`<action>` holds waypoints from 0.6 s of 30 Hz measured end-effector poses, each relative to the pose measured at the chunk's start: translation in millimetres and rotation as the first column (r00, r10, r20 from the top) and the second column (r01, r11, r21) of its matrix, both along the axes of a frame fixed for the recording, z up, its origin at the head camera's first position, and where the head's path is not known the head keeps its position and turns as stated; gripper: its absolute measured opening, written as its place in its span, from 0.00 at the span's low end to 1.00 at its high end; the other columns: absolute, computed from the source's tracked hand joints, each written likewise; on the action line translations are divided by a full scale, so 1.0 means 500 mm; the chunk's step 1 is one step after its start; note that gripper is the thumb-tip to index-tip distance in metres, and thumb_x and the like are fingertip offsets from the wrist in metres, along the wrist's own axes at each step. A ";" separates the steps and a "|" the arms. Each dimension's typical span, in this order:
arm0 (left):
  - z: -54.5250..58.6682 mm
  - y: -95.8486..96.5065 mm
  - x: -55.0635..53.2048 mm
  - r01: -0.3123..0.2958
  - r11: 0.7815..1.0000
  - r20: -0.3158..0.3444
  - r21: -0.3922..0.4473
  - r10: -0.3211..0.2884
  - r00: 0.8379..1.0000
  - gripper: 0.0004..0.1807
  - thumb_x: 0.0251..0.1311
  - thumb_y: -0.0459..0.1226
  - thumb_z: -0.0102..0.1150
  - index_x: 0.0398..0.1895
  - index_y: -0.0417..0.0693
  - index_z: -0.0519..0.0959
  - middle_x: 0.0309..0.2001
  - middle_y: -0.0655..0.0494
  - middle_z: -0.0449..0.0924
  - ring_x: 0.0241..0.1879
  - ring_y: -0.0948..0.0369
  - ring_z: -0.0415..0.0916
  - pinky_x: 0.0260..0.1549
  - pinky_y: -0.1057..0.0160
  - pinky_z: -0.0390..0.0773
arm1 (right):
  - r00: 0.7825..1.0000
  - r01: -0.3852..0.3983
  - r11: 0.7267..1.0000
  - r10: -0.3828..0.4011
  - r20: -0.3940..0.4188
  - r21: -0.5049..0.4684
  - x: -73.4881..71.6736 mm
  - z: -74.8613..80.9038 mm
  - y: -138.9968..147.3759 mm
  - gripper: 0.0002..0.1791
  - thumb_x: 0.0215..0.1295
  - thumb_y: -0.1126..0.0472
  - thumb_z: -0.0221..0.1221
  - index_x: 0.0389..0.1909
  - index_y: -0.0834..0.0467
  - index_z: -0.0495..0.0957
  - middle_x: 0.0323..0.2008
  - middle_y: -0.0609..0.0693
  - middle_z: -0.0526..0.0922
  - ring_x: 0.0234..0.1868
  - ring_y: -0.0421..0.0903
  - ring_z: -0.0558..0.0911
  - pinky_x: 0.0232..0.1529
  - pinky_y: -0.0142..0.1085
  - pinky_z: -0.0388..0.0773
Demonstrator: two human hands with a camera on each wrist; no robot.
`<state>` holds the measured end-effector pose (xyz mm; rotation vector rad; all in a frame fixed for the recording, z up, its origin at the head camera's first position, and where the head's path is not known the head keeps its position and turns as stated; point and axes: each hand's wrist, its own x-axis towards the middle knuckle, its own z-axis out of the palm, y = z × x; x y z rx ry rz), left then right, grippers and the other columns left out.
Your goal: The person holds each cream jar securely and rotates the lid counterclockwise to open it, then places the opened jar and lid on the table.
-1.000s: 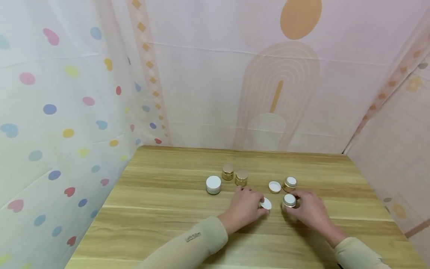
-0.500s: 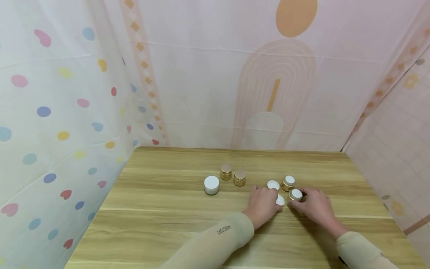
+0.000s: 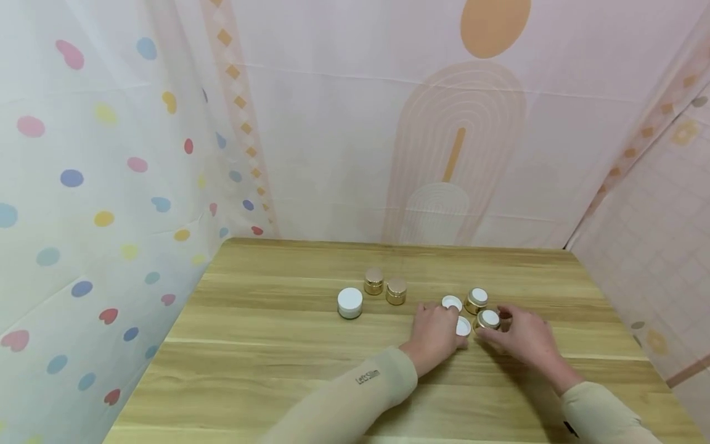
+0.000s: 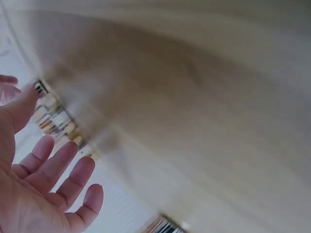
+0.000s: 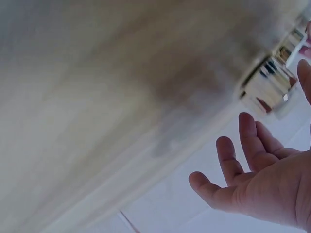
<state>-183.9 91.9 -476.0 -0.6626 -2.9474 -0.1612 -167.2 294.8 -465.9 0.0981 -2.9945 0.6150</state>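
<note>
A small gold cosmetic jar (image 3: 485, 322) with a white disc on top stands on the table beside my right hand (image 3: 524, 338). The thumb and fingers are spread around it, and the right wrist view shows them loose, with the fingertips close to the gold jar wall (image 5: 267, 87). A round white-faced lid (image 3: 463, 327) lies left of that jar, partly covered by my left hand (image 3: 435, 333). In the left wrist view, the left fingers (image 4: 60, 167) are spread and slightly bent. Another similar jar (image 3: 477, 300) and an upturned lid (image 3: 452, 303) are just behind.
Two capped gold jars (image 3: 396, 291) stand left of the hands, beside a larger white-topped jar (image 3: 350, 303). The wooden table (image 3: 266, 357) reaches back to a patterned curtain (image 3: 333, 154), with more curtain hanging at both sides.
My left hand has moved right with the lid, which now lies beside the other lid. My right hand has shifted the jar right and back, and its fingers have loosened from it.
</note>
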 end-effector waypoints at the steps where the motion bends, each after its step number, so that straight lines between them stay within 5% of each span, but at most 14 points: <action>1: 0.004 -0.007 0.005 0.021 1.000 0.000 0.001 -0.021 1.000 0.24 0.57 0.66 0.73 0.38 0.59 0.84 0.34 0.66 0.88 0.39 0.64 0.83 0.44 0.61 0.72 | 1.000 0.002 1.000 -0.002 -0.002 0.012 0.000 0.005 0.001 0.44 0.60 0.34 0.73 0.62 0.67 0.80 0.52 0.64 0.90 0.55 0.69 0.86 0.55 0.67 0.76; 8: 0.045 -0.115 0.053 0.190 0.979 0.122 0.069 -0.198 0.973 0.19 0.63 0.60 0.71 0.41 0.58 0.86 0.39 0.67 0.90 0.41 0.66 0.85 0.54 0.58 0.80 | 0.994 -0.049 0.999 0.047 -0.101 -0.017 -0.012 0.050 -0.037 0.42 0.65 0.41 0.73 0.66 0.69 0.77 0.60 0.68 0.85 0.63 0.74 0.80 0.62 0.70 0.73; 14: 0.043 -0.235 0.073 0.136 0.981 0.231 0.135 -0.164 0.959 0.23 0.60 0.60 0.74 0.43 0.53 0.86 0.35 0.62 0.89 0.34 0.64 0.83 0.40 0.60 0.80 | 0.984 -0.179 0.970 0.177 -0.030 -0.162 -0.043 0.075 -0.155 0.43 0.67 0.48 0.73 0.73 0.68 0.70 0.64 0.66 0.82 0.65 0.67 0.81 0.64 0.61 0.79; 18: 0.035 -0.303 0.065 0.040 0.983 0.276 0.178 -0.089 0.957 0.24 0.60 0.59 0.75 0.42 0.50 0.85 0.36 0.57 0.90 0.34 0.60 0.84 0.39 0.57 0.82 | 0.977 -0.163 0.948 0.194 0.089 -0.274 -0.084 0.059 -0.234 0.47 0.66 0.49 0.74 0.77 0.67 0.65 0.68 0.65 0.79 0.66 0.64 0.82 0.64 0.58 0.81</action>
